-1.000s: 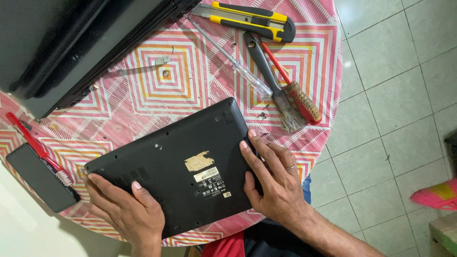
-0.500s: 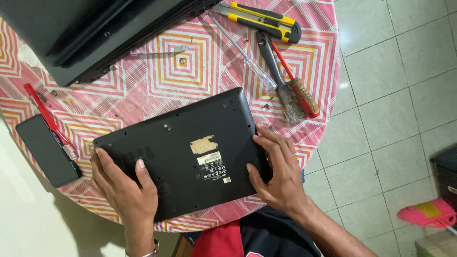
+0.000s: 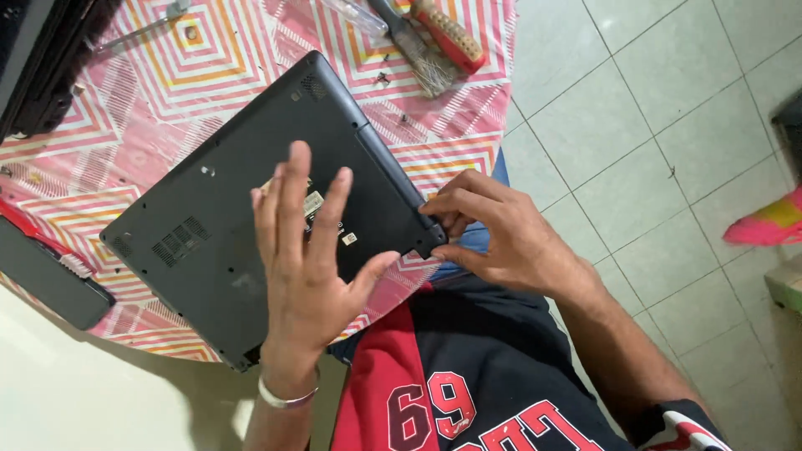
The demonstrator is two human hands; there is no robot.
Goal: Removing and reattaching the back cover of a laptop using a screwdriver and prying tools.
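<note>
1. Head view: your left hand (image 3: 305, 250) is released, fingers spread and raised, hovering flat over the underside of the black laptop (image 3: 251, 200); whether the palm touches the casing I cannot tell.
2. Your right hand (image 3: 501, 238) has its grip pinched on the laptop's near right corner, thumb below and fingertips on the edge by the long battery strip.
3. The laptop lies upside down and turned at an angle on the worktop (image 3: 209, 50), which wears a cloth of pink, orange and white diamond stripes. Its near corner overhangs the worktop's rim toward your lap.
4. Vent slots and small labels show on the casing, partly hidden behind your left hand.
5. A silver bangle (image 3: 286, 397) sits on your left wrist.
6. At the far edge of the worktop lie a wire brush (image 3: 418, 63) and, just beside it, a red-handled tool (image 3: 451, 38), both cut off by the frame's top.
7. A second dark laptop (image 3: 38, 75) rests at the far left, well apart from your hands.
8. A flat black oblong block (image 3: 50, 280) lies at the left rim, near the laptop's left corner.
9. Pale floor tiles (image 3: 635, 125) fill the right side.
</note>
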